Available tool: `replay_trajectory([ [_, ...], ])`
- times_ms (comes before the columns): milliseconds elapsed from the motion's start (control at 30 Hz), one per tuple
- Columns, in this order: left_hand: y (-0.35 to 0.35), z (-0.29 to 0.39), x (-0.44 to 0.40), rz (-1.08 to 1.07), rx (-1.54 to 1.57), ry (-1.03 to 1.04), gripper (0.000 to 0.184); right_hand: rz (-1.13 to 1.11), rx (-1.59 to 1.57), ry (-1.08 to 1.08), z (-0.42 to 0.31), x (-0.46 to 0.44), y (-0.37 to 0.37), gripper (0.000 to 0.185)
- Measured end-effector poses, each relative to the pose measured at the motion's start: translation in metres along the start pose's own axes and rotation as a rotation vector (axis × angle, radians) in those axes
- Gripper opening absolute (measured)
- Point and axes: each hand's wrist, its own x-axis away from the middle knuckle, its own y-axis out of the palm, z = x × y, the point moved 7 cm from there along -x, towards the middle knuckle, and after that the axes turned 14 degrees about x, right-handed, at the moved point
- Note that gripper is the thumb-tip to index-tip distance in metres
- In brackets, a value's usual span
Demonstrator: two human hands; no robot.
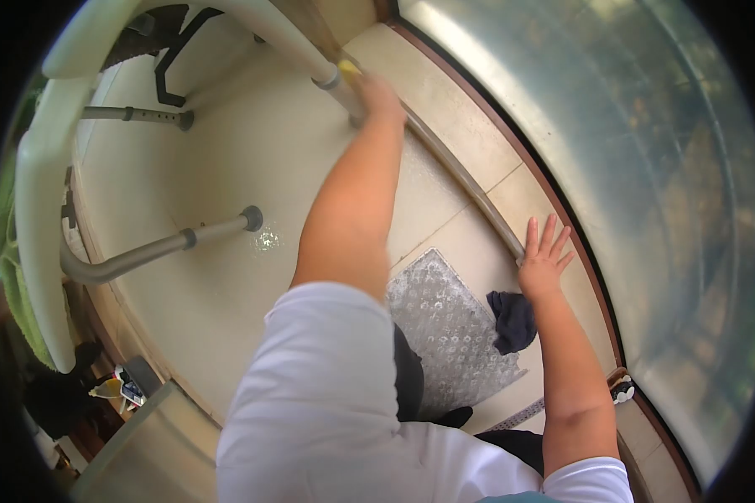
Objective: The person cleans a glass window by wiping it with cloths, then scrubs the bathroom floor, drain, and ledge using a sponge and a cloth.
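My left hand [379, 99] reaches forward, slightly blurred, with its fingers curled around a small yellow thing [349, 69], mostly hidden. It is beside a leg [331, 77] of the white chair frame [38, 193]; whether it touches the leg I cannot tell. My right hand [544, 261] is open, fingers spread, against the tiled ledge by the near end of a metal rail [470, 186]. Just below it lies a crumpled dark cloth [512, 322], at the edge of a grey textured mat [449, 327].
More grey chair legs [172, 243] with rubber feet stand on the wet, pale floor [226, 327]. On the right is a brown-framed translucent pane [637, 168]. A green cloth [21, 302] hangs at the left, above small items [126, 388] in the corner.
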Motion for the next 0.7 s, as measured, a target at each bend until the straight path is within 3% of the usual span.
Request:
replay_trajectory([
  [100,0.021,0.014,-0.018,-0.005,0.171,-0.083,0.053,0.001,0.005,-0.004,0.003,-0.002,-0.002,0.074],
  [167,0.018,0.012,0.008,-0.031,0.135,-0.021,0.052,-0.006,0.004,0.004,0.002,-0.002,0.000,0.073],
  [300,-0.012,-0.020,0.039,-0.012,-0.441,0.339,0.050,0.005,0.040,0.001,0.002,-0.004,0.004,0.073],
  [367,-0.012,-0.018,-0.021,0.009,-0.186,0.041,0.054,-0.012,0.001,0.005,0.001,-0.002,-0.002,0.072],
  [433,-0.009,-0.024,-0.035,0.027,-0.044,-0.098,0.057,-0.034,0.016,0.000,0.001,-0.002,0.001,0.072],
  [567,0.002,0.001,0.010,0.003,-0.016,-0.027,0.060,-0.018,0.022,0.002,0.002,-0.004,0.004,0.077],
  [633,-0.018,-0.026,0.050,-0.128,-0.448,0.099,0.061,0.007,0.020,0.004,0.002,-0.006,-0.001,0.076],
  [700,-0.021,-0.047,0.102,-0.148,-0.495,-0.064,0.062,0.010,0.008,0.005,0.000,-0.002,-0.001,0.073],
])
